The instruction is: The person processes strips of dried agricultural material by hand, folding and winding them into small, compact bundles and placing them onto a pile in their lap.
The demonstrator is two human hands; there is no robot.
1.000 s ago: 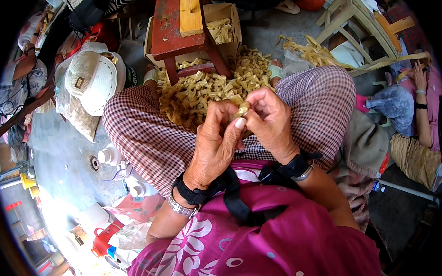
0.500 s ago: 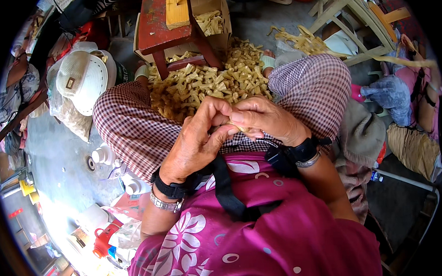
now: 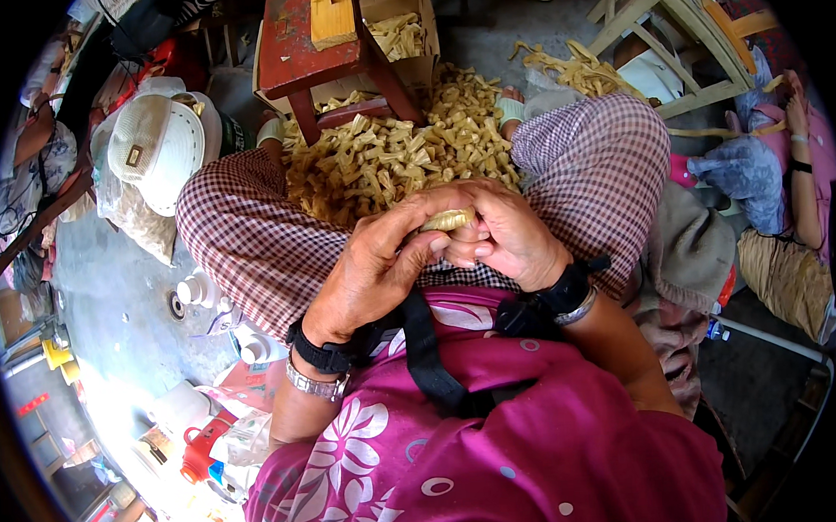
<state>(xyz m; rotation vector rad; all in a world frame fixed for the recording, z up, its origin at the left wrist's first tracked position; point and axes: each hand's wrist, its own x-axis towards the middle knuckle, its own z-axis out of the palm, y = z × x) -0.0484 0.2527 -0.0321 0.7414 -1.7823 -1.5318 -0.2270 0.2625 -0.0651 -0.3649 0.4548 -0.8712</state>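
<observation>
A small, pale-yellow folded strip (image 3: 447, 220) with a ribbed surface is held in front of my lap, between the fingers of both hands. My left hand (image 3: 372, 267) is closed, with thumb and forefinger curled at its left side. My right hand (image 3: 516, 234) arches over from the right, its fingers bent beneath and beside the strip. Some of its fingertips are hidden behind the piece. Just beyond my hands, between my legs, lies a large heap of similar yellow knotted pieces (image 3: 405, 156).
A red wooden stool (image 3: 305, 67) stands over the heap, before a cardboard box (image 3: 421, 72) of more pieces. Long yellow strips (image 3: 582, 76) lie by a wooden stool (image 3: 673, 45). A co-worker's arm (image 3: 802, 183) shows at right. White hats (image 3: 161, 146) and bottles (image 3: 193, 289) lie left.
My hands have turned the folded strip so that more of it shows between them. At the right, the co-worker's raised arm and the long strip have dropped back.
</observation>
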